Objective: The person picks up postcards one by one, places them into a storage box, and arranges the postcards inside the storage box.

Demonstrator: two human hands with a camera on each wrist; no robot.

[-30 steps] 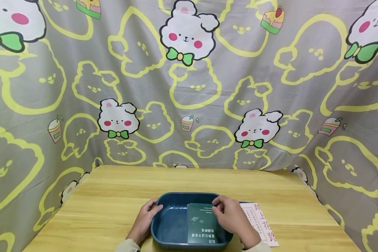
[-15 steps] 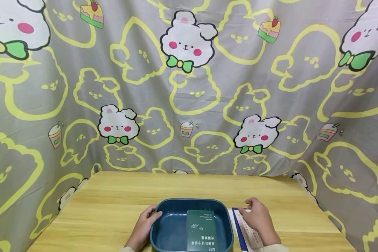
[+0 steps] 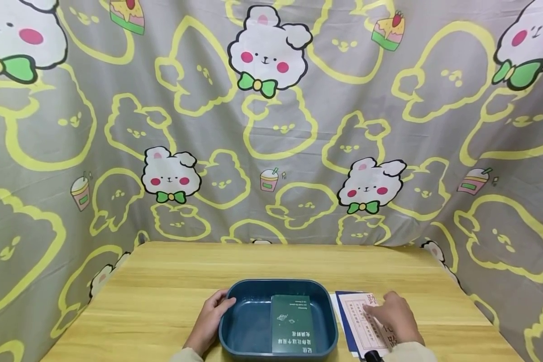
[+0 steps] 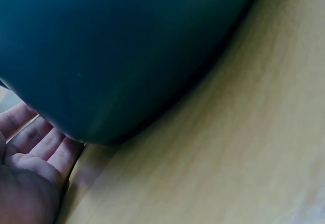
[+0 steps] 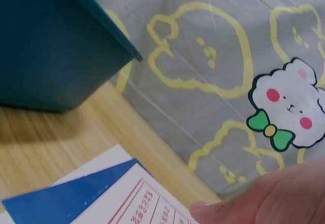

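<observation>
A dark teal rectangular plastic basin [image 3: 249, 327] stands at the front middle of the table. My left hand [image 3: 210, 319] holds its left side, thumb over the rim; the left wrist view shows the fingers [image 4: 48, 142] against the outer wall. A green printed card [image 3: 291, 324] lies inside on the right. To the right of the basin is a small fanned stack, with a pale pink card with red print [image 3: 362, 322] over a blue card [image 3: 348, 327]. My right hand [image 3: 395, 317] is over the pink card's right side, thumb at its face; I cannot tell whether it grips the card.
The wooden table [image 3: 163, 281] runs back to a grey curtain [image 3: 298, 211] with yellow outlines and rabbit faces, which also hangs along both sides. A white sheet edge [image 5: 101, 163] pokes out from beneath the blue card.
My right hand has left the green card in the basin and moved right to the stack, now over the pink card's right side. The left hand keeps its hold on the basin.
</observation>
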